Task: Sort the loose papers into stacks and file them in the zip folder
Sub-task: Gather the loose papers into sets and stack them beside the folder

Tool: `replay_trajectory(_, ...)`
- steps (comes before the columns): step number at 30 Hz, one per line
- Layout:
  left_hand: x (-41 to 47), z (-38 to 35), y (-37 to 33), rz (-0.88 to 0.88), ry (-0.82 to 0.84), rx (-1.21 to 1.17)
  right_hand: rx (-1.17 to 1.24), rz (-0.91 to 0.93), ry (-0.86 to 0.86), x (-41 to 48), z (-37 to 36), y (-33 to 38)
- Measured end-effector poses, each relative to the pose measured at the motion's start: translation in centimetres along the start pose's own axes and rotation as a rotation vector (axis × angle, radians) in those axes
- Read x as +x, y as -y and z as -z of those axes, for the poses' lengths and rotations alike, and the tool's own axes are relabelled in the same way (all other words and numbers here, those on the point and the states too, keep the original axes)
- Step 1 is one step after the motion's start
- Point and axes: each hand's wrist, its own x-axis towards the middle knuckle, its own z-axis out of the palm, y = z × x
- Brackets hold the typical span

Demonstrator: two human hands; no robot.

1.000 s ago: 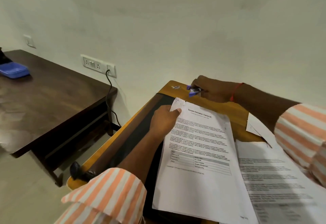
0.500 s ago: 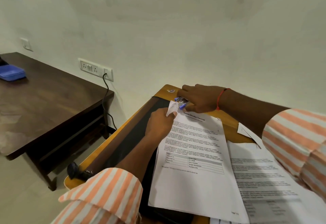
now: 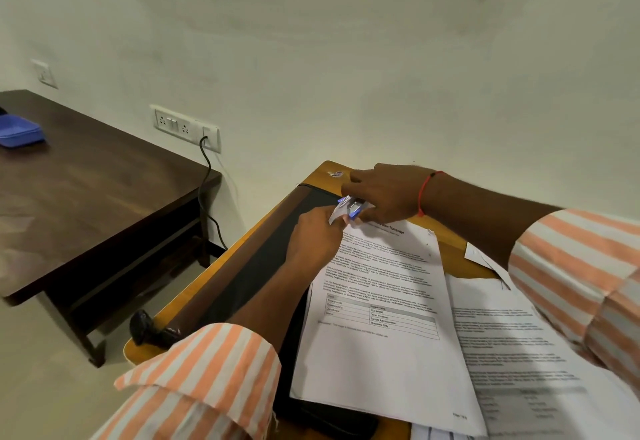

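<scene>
On desk (image 3: 452, 257) | two paper stacks (image 3: 381, 353) | left grip (image 3: 313, 231) pinches corner | right grip (image 3: 384, 193) holds one stapler (image 3: 351, 206)

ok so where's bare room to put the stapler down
Free: the black folder strip between the desk's left edge and the left hand; the wood corner beyond the right hand and stapler; most of the dark table. Crowded: papers cover the desk's right side.
</scene>
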Motion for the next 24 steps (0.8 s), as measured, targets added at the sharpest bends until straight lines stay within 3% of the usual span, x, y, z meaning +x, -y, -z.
replay_trajectory(24,0.1,-0.2,-0.1,-0.022,0.007,0.008,0.014,-0.024,0.085,-0.2,1.4,0.0)
